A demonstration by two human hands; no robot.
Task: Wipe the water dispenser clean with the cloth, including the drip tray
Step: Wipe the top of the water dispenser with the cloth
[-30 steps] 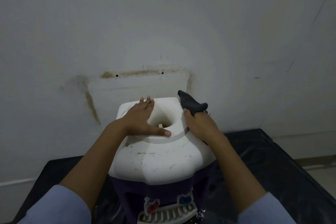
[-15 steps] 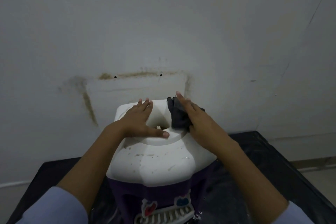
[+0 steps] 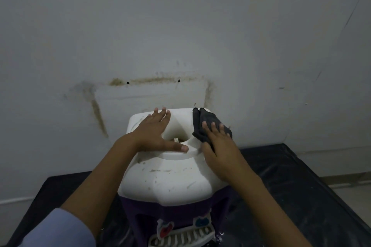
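The water dispenser (image 3: 170, 178) has a white, speckled top and a dark purple body, seen from above. Its bottle well opens in the top's middle. My left hand (image 3: 154, 136) lies flat and spread on the left side of the top, thumb along the well's front rim. My right hand (image 3: 218, 152) presses a dark grey cloth (image 3: 202, 124) flat against the top's right rear corner, fingers straight over it. Low in view are the red and blue taps and the white slatted drip tray (image 3: 180, 236).
The dispenser stands on a table covered in black plastic sheet (image 3: 291, 182), close to a stained white wall (image 3: 180, 36). The table's right edge drops to a pale floor (image 3: 355, 192) at the far right.
My right hand went from holding the bunched cloth at the right rim to laying it flat on the top, then sliding it outward to the right rear corner. The left hand stayed put.
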